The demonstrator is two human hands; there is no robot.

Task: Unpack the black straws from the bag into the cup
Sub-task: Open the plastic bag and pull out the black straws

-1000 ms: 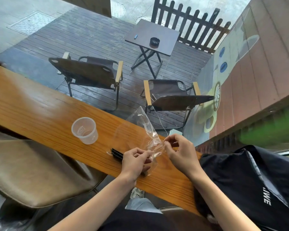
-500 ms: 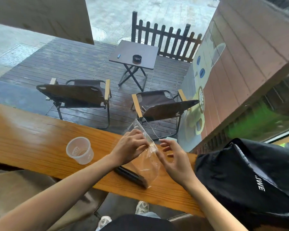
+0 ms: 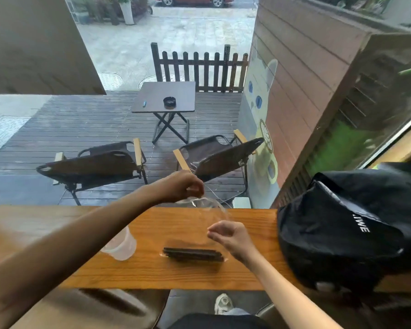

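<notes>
A bundle of black straws (image 3: 193, 254) lies flat on the wooden counter (image 3: 166, 274), inside the bottom of a clear plastic bag (image 3: 211, 210). My left hand (image 3: 184, 186) is raised above the counter's far edge and pinches the top of the bag. My right hand (image 3: 229, 237) is lower, just right of the straws, with its fingers curled and pinched at the bag's right edge. A clear plastic cup (image 3: 122, 245) stands on the counter left of the straws, partly hidden behind my left forearm.
A black backpack (image 3: 347, 224) sits on the counter's right end, close to my right arm. Beyond the glass are two folding chairs (image 3: 97, 165), a small table (image 3: 164, 97) and a fence. A brown stool seat (image 3: 86, 307) is below the counter.
The view has tilted up and squared to the counter. My left hand rose from the bag's base to its top and lifted it. The straws now lie flat at the bag's bottom.
</notes>
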